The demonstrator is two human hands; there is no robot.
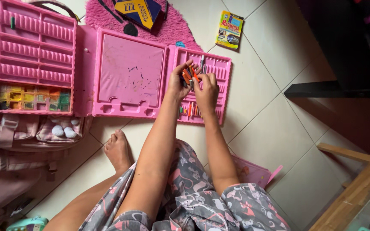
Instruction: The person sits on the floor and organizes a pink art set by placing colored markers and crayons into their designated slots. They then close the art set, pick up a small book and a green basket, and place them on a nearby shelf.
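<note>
A pink fold-out art case (127,77) lies open on the tiled floor. Over its right-hand tray (217,72) my left hand (177,83) grips a bundle of crayons (188,75), orange, red and dark ones. My right hand (206,90) touches the same bundle from the right, fingers curled on the crayons. A few more crayons (191,110) lie in the tray's slots below my hands. The far-left panel (26,47) of the case holds a block of watercolour pans (31,97).
A yellow-green book (229,29) lies on the tiles behind the tray. A dark blue and yellow box (138,10) rests on a pink fluffy rug (172,28). A pink checked bag (22,137) sits left. A wooden frame (352,179) stands right.
</note>
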